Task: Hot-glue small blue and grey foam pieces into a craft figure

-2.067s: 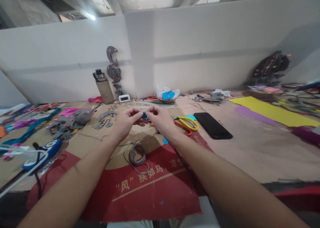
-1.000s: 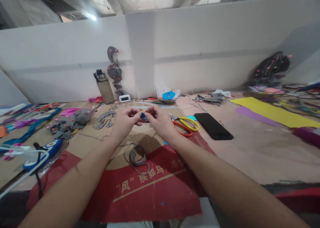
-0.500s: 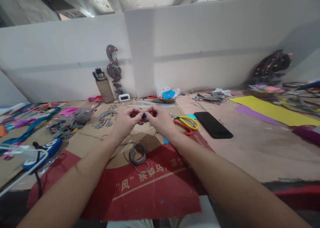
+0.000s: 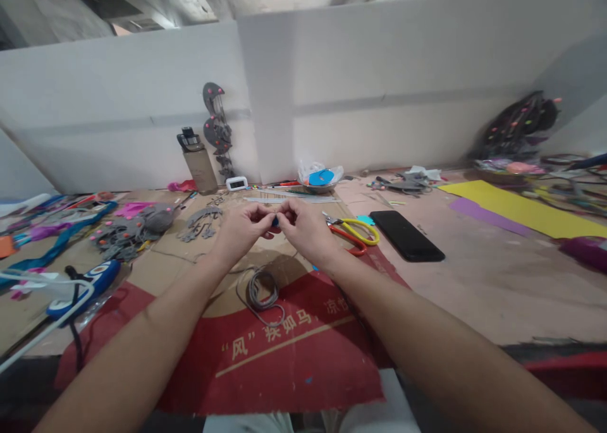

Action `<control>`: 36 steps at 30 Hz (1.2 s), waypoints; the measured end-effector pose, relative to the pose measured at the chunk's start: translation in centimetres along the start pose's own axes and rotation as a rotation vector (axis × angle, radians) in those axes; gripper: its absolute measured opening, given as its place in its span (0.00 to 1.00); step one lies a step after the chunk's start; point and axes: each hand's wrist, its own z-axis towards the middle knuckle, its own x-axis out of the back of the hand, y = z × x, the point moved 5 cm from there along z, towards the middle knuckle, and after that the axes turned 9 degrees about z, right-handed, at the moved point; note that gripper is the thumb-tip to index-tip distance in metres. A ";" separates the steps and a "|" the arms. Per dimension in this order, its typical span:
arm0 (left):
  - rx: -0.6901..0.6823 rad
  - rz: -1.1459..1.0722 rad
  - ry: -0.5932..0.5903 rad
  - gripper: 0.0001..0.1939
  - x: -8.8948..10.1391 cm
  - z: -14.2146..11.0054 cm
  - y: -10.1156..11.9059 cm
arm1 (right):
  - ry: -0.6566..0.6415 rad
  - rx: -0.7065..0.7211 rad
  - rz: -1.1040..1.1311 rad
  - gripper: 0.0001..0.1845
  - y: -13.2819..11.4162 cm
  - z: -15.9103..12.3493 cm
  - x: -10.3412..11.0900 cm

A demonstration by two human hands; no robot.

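My left hand [image 4: 245, 227] and my right hand [image 4: 303, 227] meet fingertip to fingertip over the cardboard. Between them they pinch a small dark blue piece [image 4: 275, 220], mostly covered by the fingers; its kind is too small to tell. Below the hands lies a coil of grey cord [image 4: 262, 289], and a strand of it trails off to the left. Scissors [image 4: 353, 229] with one yellow and one red handle rest just right of my right hand. Left of my left hand are grey cut-out pieces [image 4: 202, 221].
Red-printed cardboard [image 4: 294, 376] covers the table before me. A black phone [image 4: 406, 236] lies to the right, near yellow sheet [image 4: 521, 210]. At the back stand a bottle [image 4: 200, 167] and a bowl [image 4: 327, 183]. A blue-and-white power strip [image 4: 88, 287] with cables is at left.
The camera view has shifted very slightly. Both hands keep their pinch on the small blue piece, with hardly any movement of the fingers.
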 end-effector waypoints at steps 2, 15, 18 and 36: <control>-0.024 0.017 0.042 0.13 0.3 0.0 0.2 | 0.028 -0.007 0.024 0.04 0.1 -0.1 0.0; 0.060 -0.214 0.106 0.13 0.4 0.2 -0.2 | 0.071 -0.138 0.361 0.07 1.4 0.3 -0.4; 0.069 -0.231 0.102 0.14 0.3 0.2 -0.3 | 0.052 -0.134 0.351 0.07 1.3 0.3 -0.4; -0.026 -0.060 0.231 0.11 3.1 1.1 -1.5 | -0.020 -0.114 0.136 0.07 1.5 0.1 -0.8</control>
